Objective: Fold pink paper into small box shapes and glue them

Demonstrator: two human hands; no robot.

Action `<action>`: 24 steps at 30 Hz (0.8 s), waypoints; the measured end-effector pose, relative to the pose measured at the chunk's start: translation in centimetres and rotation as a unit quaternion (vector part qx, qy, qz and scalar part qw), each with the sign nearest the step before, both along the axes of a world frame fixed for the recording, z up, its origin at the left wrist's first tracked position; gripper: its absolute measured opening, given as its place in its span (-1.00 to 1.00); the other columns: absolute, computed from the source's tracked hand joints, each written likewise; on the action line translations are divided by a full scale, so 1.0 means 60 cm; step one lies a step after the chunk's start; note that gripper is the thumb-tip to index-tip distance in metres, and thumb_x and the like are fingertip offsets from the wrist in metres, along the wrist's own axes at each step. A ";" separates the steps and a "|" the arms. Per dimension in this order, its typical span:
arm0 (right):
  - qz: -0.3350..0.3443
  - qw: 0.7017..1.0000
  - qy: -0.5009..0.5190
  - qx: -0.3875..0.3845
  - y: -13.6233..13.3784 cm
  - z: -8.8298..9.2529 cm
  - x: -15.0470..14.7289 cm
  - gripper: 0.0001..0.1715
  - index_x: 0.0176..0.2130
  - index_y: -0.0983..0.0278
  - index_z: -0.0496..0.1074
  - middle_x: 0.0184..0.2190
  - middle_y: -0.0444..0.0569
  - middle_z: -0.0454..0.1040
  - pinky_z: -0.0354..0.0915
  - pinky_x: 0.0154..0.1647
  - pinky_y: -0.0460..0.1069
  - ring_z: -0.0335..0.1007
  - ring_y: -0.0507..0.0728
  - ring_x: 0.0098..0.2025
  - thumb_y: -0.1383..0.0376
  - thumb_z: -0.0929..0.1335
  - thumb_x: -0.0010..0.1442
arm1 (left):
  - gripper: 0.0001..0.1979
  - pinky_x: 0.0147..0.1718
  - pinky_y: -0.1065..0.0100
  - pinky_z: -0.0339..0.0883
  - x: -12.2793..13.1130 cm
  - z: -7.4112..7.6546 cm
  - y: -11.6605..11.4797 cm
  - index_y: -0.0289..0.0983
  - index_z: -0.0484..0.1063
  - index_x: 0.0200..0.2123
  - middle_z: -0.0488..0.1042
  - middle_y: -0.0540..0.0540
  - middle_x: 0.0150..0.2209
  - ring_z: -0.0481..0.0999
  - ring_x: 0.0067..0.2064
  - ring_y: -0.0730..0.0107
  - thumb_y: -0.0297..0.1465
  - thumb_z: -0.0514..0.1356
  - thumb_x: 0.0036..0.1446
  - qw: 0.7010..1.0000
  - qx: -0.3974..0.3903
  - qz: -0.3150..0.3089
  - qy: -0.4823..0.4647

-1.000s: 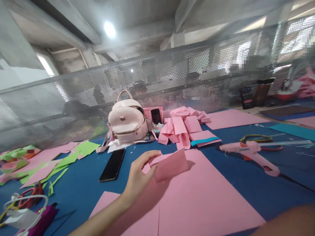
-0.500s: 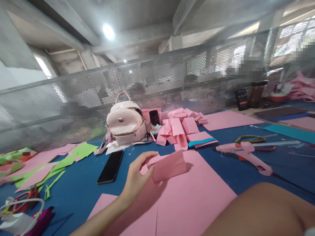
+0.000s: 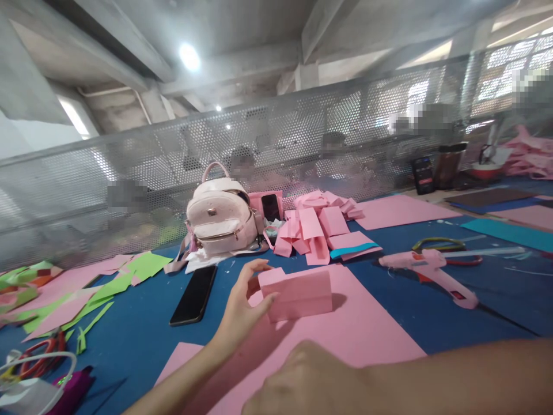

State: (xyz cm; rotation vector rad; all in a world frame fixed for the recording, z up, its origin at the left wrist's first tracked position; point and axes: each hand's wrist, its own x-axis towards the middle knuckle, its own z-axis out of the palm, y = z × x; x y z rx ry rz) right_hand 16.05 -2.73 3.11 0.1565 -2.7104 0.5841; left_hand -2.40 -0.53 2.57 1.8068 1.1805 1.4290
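Observation:
My left hand (image 3: 242, 308) grips the left end of a folded pink piece (image 3: 302, 294), thumb in front and fingers behind it. The piece stands on its edge above a large pink sheet (image 3: 358, 323) lying on the blue table (image 3: 147, 311). Low in the view, nearer to me than the piece, is my right hand (image 3: 302, 380); its back faces the camera and its fingers are blurred and largely hidden. A black phone (image 3: 193, 295) lies left of my left hand.
A pink glue gun (image 3: 432, 271) lies on the right with pliers (image 3: 440, 244) behind it. Folded pink pieces (image 3: 313, 227) are heaped beside a pale backpack (image 3: 222, 216). Green scraps (image 3: 147, 265), red-handled scissors (image 3: 43, 354) and a white charger (image 3: 28, 397) are at left.
My right hand has come in from the lower right to the bottom middle. The folded pink piece has turned, so its long side now faces the camera more squarely.

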 end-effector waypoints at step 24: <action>-0.251 0.747 0.048 -0.614 0.098 0.006 0.084 -0.50 -0.02 0.32 0.43 -0.32 -0.03 0.50 0.37 -0.24 0.03 0.49 0.13 -0.30 0.01 0.43 0.23 | -0.78 0.29 -0.08 0.11 0.026 0.011 -0.036 -0.18 0.30 -0.10 0.52 -0.25 0.08 0.49 0.13 0.06 -0.42 0.22 0.20 0.862 0.267 -0.051 0.427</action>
